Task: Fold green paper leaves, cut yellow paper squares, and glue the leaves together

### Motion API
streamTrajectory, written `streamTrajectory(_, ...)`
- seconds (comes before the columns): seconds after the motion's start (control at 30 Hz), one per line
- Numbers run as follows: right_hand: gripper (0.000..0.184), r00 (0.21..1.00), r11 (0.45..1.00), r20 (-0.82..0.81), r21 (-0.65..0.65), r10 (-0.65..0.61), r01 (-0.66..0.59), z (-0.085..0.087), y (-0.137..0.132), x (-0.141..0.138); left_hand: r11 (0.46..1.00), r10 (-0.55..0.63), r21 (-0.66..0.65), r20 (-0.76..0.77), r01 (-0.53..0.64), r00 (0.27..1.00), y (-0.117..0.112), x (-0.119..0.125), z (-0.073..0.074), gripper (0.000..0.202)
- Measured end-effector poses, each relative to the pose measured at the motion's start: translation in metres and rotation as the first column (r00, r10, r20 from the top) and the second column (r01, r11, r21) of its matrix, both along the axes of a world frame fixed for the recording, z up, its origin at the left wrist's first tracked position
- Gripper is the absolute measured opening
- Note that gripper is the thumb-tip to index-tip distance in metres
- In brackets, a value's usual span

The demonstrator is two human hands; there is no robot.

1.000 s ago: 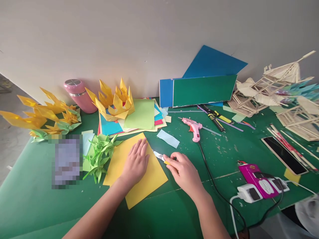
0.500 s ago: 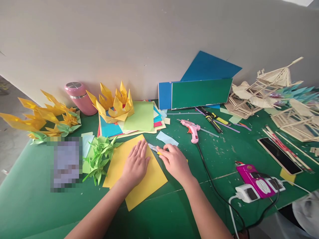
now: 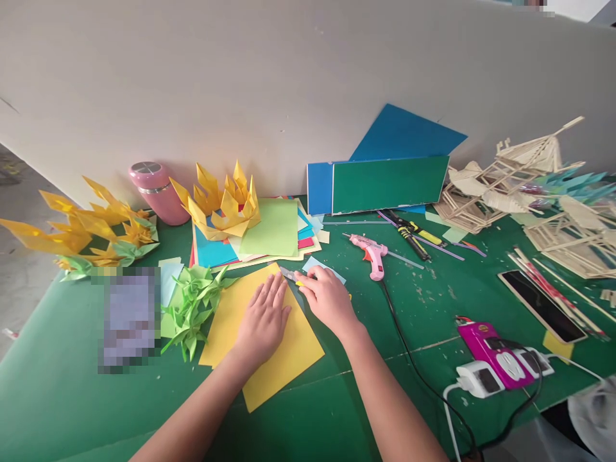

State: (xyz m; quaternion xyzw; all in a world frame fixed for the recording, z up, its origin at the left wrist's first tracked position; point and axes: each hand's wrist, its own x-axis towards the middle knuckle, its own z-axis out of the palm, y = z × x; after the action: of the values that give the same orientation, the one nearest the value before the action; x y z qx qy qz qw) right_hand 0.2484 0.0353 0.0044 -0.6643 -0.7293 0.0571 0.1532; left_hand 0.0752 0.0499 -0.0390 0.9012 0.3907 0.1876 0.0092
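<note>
Yellow paper point(image 3: 283, 372) lies on the green table in front of me, seemingly in more than one layer. My left hand point(image 3: 264, 314) presses flat on it, fingers stretched toward its top corner. My right hand point(image 3: 330, 301) is closed around a utility knife point(image 3: 289, 274), whose grey blade end points left and touches the paper's upper right edge near my left fingertips. Most of the knife's yellow handle is hidden in my fist. A pale blue paper piece point(image 3: 312, 262) lies partly behind my right hand. Green folded paper flowers point(image 3: 190, 308) sit beside the yellow paper's left side.
Behind my hands are stacked coloured sheets point(image 3: 276, 231) with a yellow paper crown point(image 3: 226, 212). A pink glue gun point(image 3: 373, 256) lies to the right, its cord running past a purple power strip point(image 3: 500, 356). Further right are a phone point(image 3: 541, 305) and wooden stick models point(image 3: 568, 237).
My right hand has moved left and slightly up with the utility knife, bringing the blade further along toward the paper's top corner. My left hand stays flat in place.
</note>
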Motion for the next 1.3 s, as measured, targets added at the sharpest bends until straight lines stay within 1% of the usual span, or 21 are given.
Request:
streamTrajectory(0.27,0.032,1.0,1.0,0.009,-0.006,0.003,-0.002,0.002,-0.001,0.002,1.0,-0.018,0.005,0.038,0.018,0.999,-0.001,-0.001,0.003,0.048)
streamTrajectory(0.5,0.033,0.998,0.998,0.03,0.021,-0.059,0.058,0.0,-0.01,0.019,1.0,-0.021,-0.002,-0.001,0.021,1.0,-0.002,0.002,0.011,0.043)
streamTrajectory(0.57,0.032,0.997,0.997,0.032,0.039,-0.065,0.064,0.0,-0.013,0.022,1.0,-0.006,-0.031,0.027,0.007,1.0,0.0,0.003,0.015,0.039)
streamTrajectory(0.67,0.031,0.995,0.99,0.01,0.104,-0.098,0.097,0.001,-0.02,0.021,0.994,0.033,-0.105,0.151,-0.017,0.988,0.003,0.003,0.021,0.028)
streamTrajectory(0.73,0.032,0.991,0.982,-0.074,0.142,-0.113,0.123,0.003,-0.026,0.017,0.991,0.06,-0.133,0.259,-0.026,0.964,0.004,0.002,0.025,0.026)
streamTrajectory(0.8,0.032,0.969,0.986,-0.229,0.113,-0.095,0.124,0.007,-0.032,0.01,0.992,0.069,-0.123,0.359,-0.026,0.931,0.005,0.001,0.029,0.023)
streamTrajectory(0.9,0.033,0.877,0.998,-0.477,-0.048,-0.056,0.037,0.012,-0.04,0.001,0.998,0.04,-0.058,0.479,-0.014,0.877,0.004,0.0,0.034,0.017)
streamTrajectory(0.97,0.031,0.797,0.987,-0.599,-0.156,-0.079,-0.019,0.015,-0.045,-0.003,1.0,0.012,-0.015,0.527,-0.005,0.849,0.002,0.0,0.037,0.016)
streamTrajectory(1.03,0.026,0.737,0.973,-0.661,-0.23,-0.138,-0.024,0.017,-0.049,-0.002,1.0,-0.007,0.025,0.545,-0.008,0.839,0.0,0.0,0.039,0.018)
streamTrajectory(1.1,0.028,0.711,0.965,-0.675,-0.263,-0.198,0.02,0.019,-0.053,0.002,0.997,-0.008,0.068,0.541,-0.034,0.841,0.0,-0.001,0.04,0.024)
streamTrajectory(1.13,0.03,0.705,0.964,-0.674,-0.262,-0.221,0.051,0.021,-0.055,0.006,0.995,0.007,0.08,0.539,-0.06,0.842,0.0,-0.002,0.041,0.031)
streamTrajectory(1.2,0.03,0.694,0.961,-0.673,-0.256,-0.255,0.105,0.026,-0.058,0.014,0.988,0.085,0.063,0.542,-0.141,0.836,0.002,-0.004,0.042,0.049)
streamTrajectory(1.27,0.026,0.683,0.954,-0.67,-0.26,-0.291,0.152,0.033,-0.061,0.021,0.971,0.213,-0.027,0.559,-0.239,0.801,0.006,-0.007,0.044,0.065)
streamTrajectory(1.3,0.027,0.675,0.947,-0.668,-0.271,-0.314,0.172,0.036,-0.062,0.024,0.956,0.281,-0.099,0.569,-0.275,0.773,0.007,-0.009,0.046,0.068)
